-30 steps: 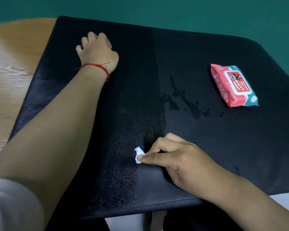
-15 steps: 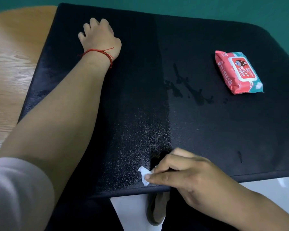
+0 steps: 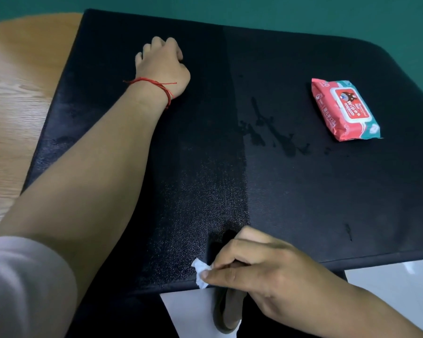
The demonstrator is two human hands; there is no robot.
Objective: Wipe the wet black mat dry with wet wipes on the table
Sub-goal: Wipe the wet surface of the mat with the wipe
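Note:
A black mat point(image 3: 303, 191) covers most of the table. Dark wet streaks point(image 3: 274, 132) lie near its middle, left of a red and teal pack of wet wipes point(image 3: 343, 109). My right hand point(image 3: 259, 267) pinches a small crumpled white wipe point(image 3: 200, 273) and holds it down at the mat's near edge. My left hand point(image 3: 163, 64), with a red string round the wrist, rests on the far left part of the mat with its fingers curled under; it holds nothing that I can see.
A wooden tabletop point(image 3: 15, 98) shows to the left of the mat. A green wall runs behind. Below the near edge are a white floor point(image 3: 186, 311) and a shoe point(image 3: 227, 311).
My right hand has dragged the wipe toward me, from the mat's near middle down to its front edge. My left hand has stayed in place on the mat.

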